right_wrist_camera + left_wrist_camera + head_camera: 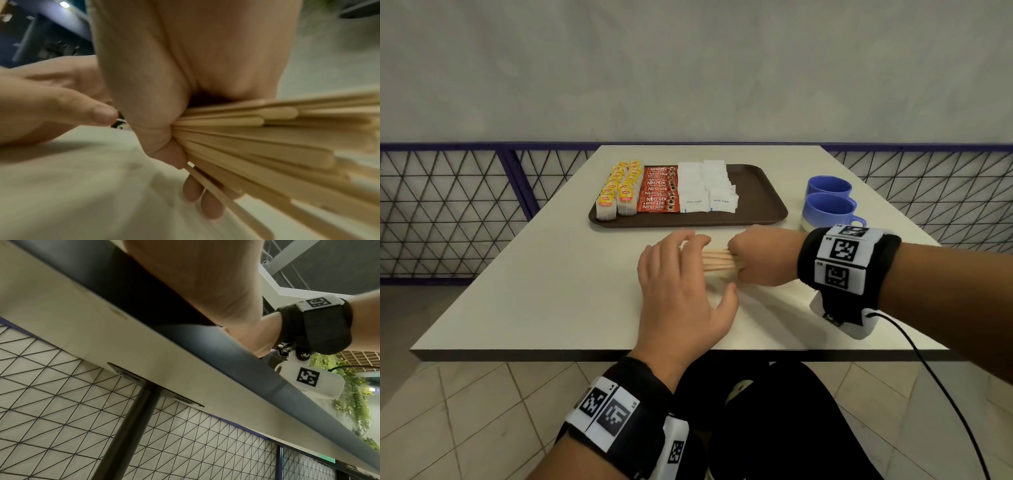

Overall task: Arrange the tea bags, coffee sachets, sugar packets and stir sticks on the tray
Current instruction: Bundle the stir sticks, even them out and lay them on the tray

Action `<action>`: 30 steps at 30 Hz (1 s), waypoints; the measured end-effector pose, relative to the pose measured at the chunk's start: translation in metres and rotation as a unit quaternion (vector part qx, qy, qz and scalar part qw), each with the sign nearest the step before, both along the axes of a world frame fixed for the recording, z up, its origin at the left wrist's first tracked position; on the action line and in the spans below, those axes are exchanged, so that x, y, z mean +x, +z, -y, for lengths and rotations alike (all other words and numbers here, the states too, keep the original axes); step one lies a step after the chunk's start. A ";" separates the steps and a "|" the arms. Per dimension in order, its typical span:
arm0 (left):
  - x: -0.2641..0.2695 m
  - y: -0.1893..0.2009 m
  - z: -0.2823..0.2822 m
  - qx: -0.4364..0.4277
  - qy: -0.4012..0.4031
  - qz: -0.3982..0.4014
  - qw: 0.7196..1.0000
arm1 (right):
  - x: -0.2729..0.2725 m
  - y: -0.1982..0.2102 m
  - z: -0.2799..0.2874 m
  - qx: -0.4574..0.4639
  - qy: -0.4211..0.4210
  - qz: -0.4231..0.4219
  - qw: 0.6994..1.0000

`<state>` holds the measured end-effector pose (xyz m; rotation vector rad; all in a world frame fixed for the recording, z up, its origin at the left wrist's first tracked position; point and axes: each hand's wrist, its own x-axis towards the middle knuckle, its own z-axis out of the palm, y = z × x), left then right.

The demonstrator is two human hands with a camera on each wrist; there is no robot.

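On the brown tray [756, 192] three of the four kinds already lie in neat rows: yellow-tagged tea bags [618, 192] at the left end, red coffee sachets [658, 192] beside them, then white sugar packets [705, 188] in two columns. The right end of the tray is bare — room, it seems, for what is left.

What is left is the sticks [719, 262]. They are off the tray, on the worktop [551, 274] just in front of its near rim, gathered in a bundle. The right hand [760, 255] is closed in a fist round one end of the bundle; its wrist view shows the sticks [257, 138] fanning out of the curled fingers [193, 191] (not yet squared up). The left hand [681, 291] is flat, fingers straight and spread, over the other end of the bundle, gripping nothing; whether it presses the tips I cannot tell.

So I judge the task about three quarters done: the sticks need evening, then laying on the bare right end. Two blue mugs [828, 202] stand right of the tray.
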<state>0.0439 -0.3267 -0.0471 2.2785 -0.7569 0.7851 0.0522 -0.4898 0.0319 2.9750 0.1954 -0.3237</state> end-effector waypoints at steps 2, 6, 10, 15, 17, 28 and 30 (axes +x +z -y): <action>-0.002 0.000 -0.002 -0.087 -0.014 0.013 0.996 | -0.002 0.010 0.006 0.068 -0.059 -0.007 0.996; 0.001 -0.001 -0.006 -0.222 -0.019 -0.009 0.975 | -0.010 0.019 0.024 0.385 -0.187 -0.006 0.904; -0.003 -0.002 -0.003 -0.226 -0.112 -0.049 0.966 | -0.020 0.020 0.028 0.685 -0.262 0.019 0.680; -0.008 0.017 0.019 -0.490 -0.179 -0.543 0.659 | -0.021 0.005 0.000 0.857 -0.254 0.117 0.434; -0.002 0.020 0.021 -0.561 -0.180 -0.636 0.498 | -0.020 0.002 -0.016 0.877 -0.238 0.186 0.373; -0.002 0.014 0.003 -0.637 -0.199 -0.621 0.412 | -0.017 -0.030 -0.074 0.805 -0.181 0.222 0.520; -0.003 0.013 0.003 -0.648 -0.206 -0.617 0.397 | -0.016 -0.025 -0.072 0.798 -0.160 0.205 0.544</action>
